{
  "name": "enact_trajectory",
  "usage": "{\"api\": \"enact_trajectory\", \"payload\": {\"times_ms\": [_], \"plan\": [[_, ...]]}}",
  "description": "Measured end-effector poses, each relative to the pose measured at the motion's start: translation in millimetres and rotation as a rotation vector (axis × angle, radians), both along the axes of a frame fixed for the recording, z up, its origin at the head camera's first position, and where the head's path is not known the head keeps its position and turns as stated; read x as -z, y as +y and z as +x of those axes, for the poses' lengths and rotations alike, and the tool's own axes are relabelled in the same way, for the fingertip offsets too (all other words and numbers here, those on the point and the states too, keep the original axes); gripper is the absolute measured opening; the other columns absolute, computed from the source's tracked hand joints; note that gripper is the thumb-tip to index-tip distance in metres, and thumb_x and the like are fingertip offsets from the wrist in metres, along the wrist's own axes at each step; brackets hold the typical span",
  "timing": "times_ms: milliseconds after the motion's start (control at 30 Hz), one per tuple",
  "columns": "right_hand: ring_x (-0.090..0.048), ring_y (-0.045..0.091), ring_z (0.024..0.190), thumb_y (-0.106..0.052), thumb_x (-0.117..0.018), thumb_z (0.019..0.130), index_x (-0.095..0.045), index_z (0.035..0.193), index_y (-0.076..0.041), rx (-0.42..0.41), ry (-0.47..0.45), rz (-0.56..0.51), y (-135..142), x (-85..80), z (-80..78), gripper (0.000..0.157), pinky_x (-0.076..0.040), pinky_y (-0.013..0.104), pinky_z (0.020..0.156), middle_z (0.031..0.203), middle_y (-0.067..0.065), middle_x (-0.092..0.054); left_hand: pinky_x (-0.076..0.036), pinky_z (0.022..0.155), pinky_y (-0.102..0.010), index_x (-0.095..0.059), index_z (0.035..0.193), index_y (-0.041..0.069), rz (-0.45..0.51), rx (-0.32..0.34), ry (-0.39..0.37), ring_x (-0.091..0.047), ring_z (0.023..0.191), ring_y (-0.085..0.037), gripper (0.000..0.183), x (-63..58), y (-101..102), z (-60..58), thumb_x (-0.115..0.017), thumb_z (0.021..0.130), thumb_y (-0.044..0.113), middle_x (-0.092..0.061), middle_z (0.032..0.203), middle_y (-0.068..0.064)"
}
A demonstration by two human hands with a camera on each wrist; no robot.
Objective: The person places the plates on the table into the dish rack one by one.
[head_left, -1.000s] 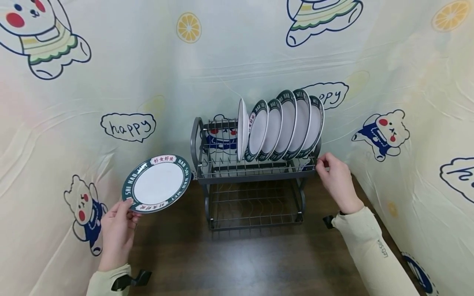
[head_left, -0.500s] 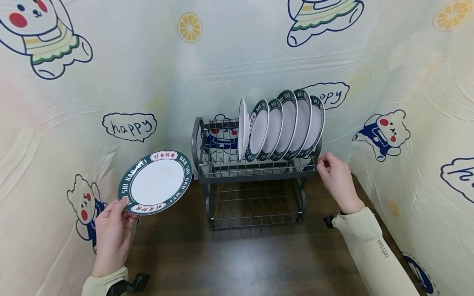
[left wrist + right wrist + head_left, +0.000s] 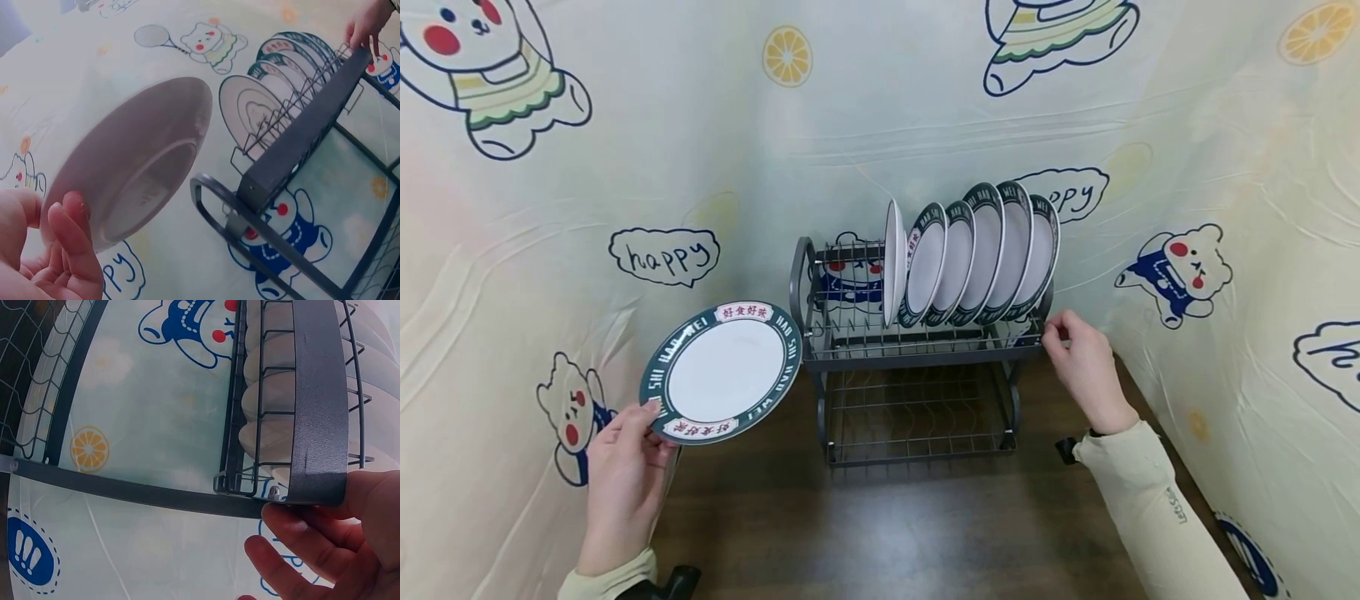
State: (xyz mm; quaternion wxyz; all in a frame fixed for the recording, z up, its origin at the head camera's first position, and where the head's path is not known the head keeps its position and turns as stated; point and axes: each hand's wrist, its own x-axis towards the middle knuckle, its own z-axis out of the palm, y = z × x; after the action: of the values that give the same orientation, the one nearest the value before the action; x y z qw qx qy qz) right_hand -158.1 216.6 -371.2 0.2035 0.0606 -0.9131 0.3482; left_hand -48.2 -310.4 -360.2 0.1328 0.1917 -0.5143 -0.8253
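Note:
A white plate (image 3: 726,371) with a dark green lettered rim is pinched at its near left edge by my left hand (image 3: 625,483), thumb on top and fingers below. It hangs tilted in the air just left of the dark grey two-tier dish rack (image 3: 917,360), its right edge overlapping the rack's end in the head view. The left wrist view shows the plate's plain underside (image 3: 137,162). My right hand (image 3: 1081,367) grips the front right corner of the rack's upper tier, thumb and fingers around the dark frame bar (image 3: 319,425). Several matching plates (image 3: 985,254) stand on edge in the upper tier.
The rack's lower wire shelf (image 3: 917,417) sits close over the dark brown wooden tabletop (image 3: 880,533). Cloth printed with cartoon bears (image 3: 1183,271) rises behind and at both sides. Left of the standing plates, bare wire slots (image 3: 850,321) show in the upper tier.
My left hand has shifted slightly left and turned the plate, whose far edge has swung up and right toward the rack. The right hand keeps its hold on the rack corner.

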Motion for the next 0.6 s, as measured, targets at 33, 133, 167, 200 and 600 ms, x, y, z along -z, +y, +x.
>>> {"api": "enact_trajectory", "payload": {"times_ms": [33,133,167,200,600], "plan": [[-0.064,0.038,0.086,-0.005,-0.051,0.103,-0.062,0.101,0.003,0.001,-0.002,0.0,0.0,0.3,0.0,0.014,-0.051,0.05,0.075,0.103,0.027,-0.071,-0.054,0.064,-0.016,-0.081,0.105,0.008,0.0,0.009,0.005,-0.066,0.07,-0.012,0.019,-0.8,0.4,0.9,-0.071,0.1,0.024,-0.077,0.096,-0.001],[-0.064,0.038,0.086,-0.005,-0.051,0.104,-0.062,0.101,0.003,0.004,-0.009,-0.001,0.1,1.0,-0.1,0.014,-0.051,0.05,0.075,0.104,0.027,-0.071,-0.054,0.062,-0.016,-0.081,0.105,0.008,-0.012,0.029,0.016,-0.065,0.067,-0.012,0.02,-3.0,2.0,3.5,-0.07,0.101,0.024,-0.077,0.095,-0.001],[-0.064,0.038,0.086,-0.006,-0.051,0.104,-0.063,0.102,0.003,0.004,-0.01,-0.001,0.0,1.2,-0.2,0.015,-0.051,0.05,0.076,0.104,0.027,-0.071,-0.054,0.062,-0.016,-0.081,0.104,0.008,-0.017,0.034,0.022,-0.065,0.067,-0.012,0.02,-3.6,2.7,3.9,-0.07,0.101,0.024,-0.077,0.095,-0.001],[-0.064,0.038,0.086,-0.006,-0.051,0.104,-0.063,0.102,0.003,0.005,-0.009,0.0,-0.1,1.4,-0.2,0.015,-0.051,0.049,0.075,0.104,0.027,-0.071,-0.054,0.061,-0.016,-0.081,0.104,0.007,-0.024,0.039,0.027,-0.065,0.067,-0.011,0.02,-4.3,3.4,4.5,-0.069,0.102,0.024,-0.077,0.094,-0.001],[-0.068,0.039,0.083,-0.014,-0.057,0.106,-0.068,0.105,0.002,0.04,0.063,0.039,-1.1,4.0,3.3,0.019,-0.053,0.052,0.072,0.098,0.024,-0.073,-0.049,0.055,-0.017,-0.081,0.094,0.012,-0.1,0.11,0.036,-0.059,0.06,-0.011,0.023,-9.1,11.7,8.0,-0.063,0.105,0.022,-0.076,0.083,0.001]]}}
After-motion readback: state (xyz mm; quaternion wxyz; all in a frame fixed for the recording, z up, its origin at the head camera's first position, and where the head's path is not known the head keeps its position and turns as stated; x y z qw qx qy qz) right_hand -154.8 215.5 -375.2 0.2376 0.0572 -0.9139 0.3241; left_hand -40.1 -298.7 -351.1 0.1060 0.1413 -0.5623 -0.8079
